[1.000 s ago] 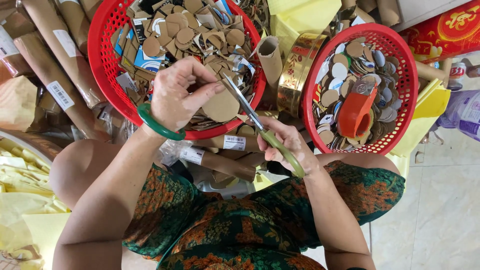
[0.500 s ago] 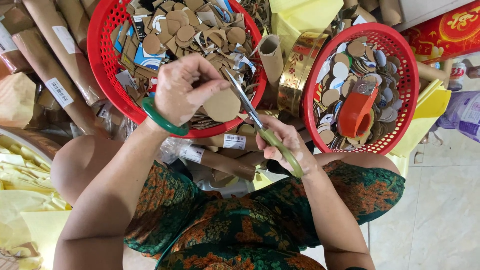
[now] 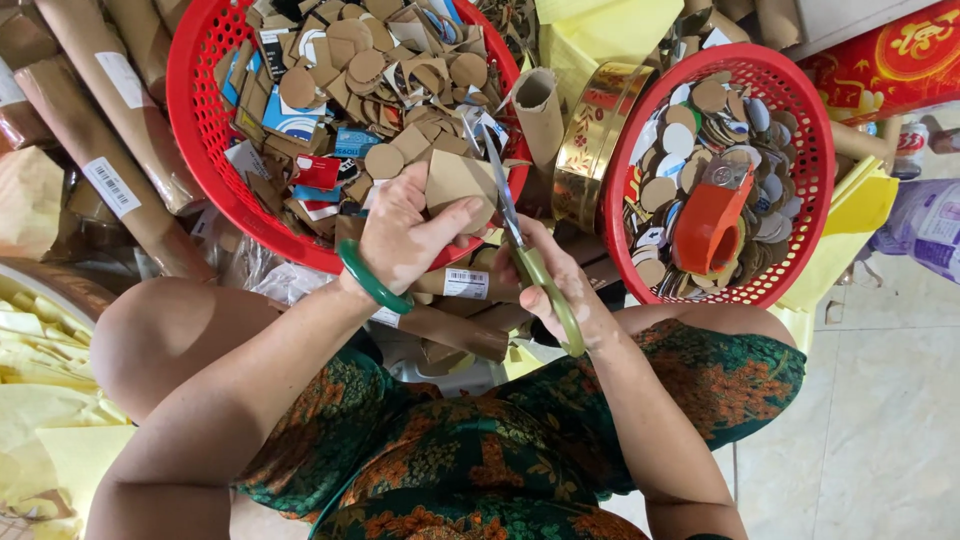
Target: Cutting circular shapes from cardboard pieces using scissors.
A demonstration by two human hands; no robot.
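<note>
A: Head view, biggest things first: what fills it?

B: Two red mesh baskets. The left basket is heaped with brown cardboard scraps and offcuts, its top cut off by the frame edge. The right basket holds round cardboard discs with an orange tape dispenser lying on them. Cardboard tubes lie at far left, partly out of frame.

A: And between the baskets?

B: A gold tin on its side and a short cardboard tube; what lies under them is too cluttered to make out.

A: The hands?

B: The left hand, with a green bangle on the wrist, pinches a cardboard piece between thumb and fingers, just over the near rim of the left basket. The right hand is curled closed through the green handles of scissors, blades pointing up beside the piece.

A: Are the blades cutting it?

B: Can't tell; the blades run along the piece's right edge, and the contact is hidden.
</note>
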